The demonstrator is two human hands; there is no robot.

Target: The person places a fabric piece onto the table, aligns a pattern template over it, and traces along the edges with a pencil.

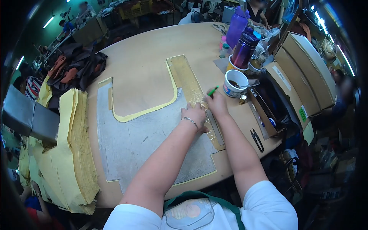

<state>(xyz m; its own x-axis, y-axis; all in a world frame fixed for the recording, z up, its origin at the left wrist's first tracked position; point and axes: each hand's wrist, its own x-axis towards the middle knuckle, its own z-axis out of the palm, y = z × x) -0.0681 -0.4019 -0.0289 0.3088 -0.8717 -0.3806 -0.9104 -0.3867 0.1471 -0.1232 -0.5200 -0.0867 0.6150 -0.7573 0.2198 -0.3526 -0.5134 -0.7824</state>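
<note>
A large grey pattern piece [149, 149] with a U-shaped cutout lies on the table, and yellow edging shows around it. Brown, shiny tape covers a strip [183, 71] on its right side. My left hand [194, 115] presses down on this taped strip, fingers spread. Just to the right, my right hand [217, 104] is closed around a green pen [212, 91], its tip pointing away from the strip's right edge. A narrow grey ruler-like bar [215, 128] lies along that edge, partly hidden by my hands.
Stacked yellow sheets [78, 145] hang over the left edge, near dark fabric [78, 71]. On the right are a white cup [234, 87], purple bottles [244, 50], black thread snips [257, 140] and cardboard boxes [304, 69]. Other people are in the background.
</note>
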